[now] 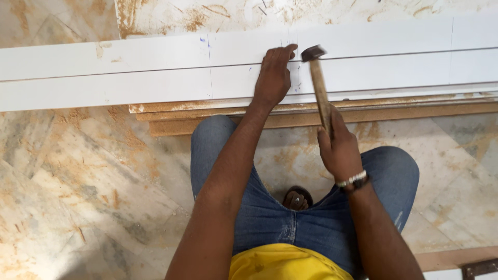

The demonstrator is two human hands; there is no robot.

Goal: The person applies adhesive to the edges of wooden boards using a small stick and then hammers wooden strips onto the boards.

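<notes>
Crouching over a dust-streaked marble floor [93,176], a person in a yellow shirt [282,262] and blue jeans [270,207] works with both knees drawn up just short of a long white board [129,70]. One sandalled foot [297,199] shows between the knees. The right hand [340,148], a single beaded bracelet [353,180] at its wrist, is wrapped tight around the lower end of one wooden-handled hammer [319,85], a low grip that appears chosen for swing. The hammer's dark head [313,52] hangs just above the white board's centre line, beside a pencilled mark. The left hand [273,75] lies on the white board immediately beside that head, fingers pressed together and extended toward the same mark, apparently steadying something there; whether a nail sits under the fingertips cannot be told. Two white strips make up the board's face, meeting along a lengthwise seam, and thin cross lines are ruled over them. Beneath the white board's near edge, at least two brown boards [404,111] are stacked, seemingly raising the work off the floor.
</notes>
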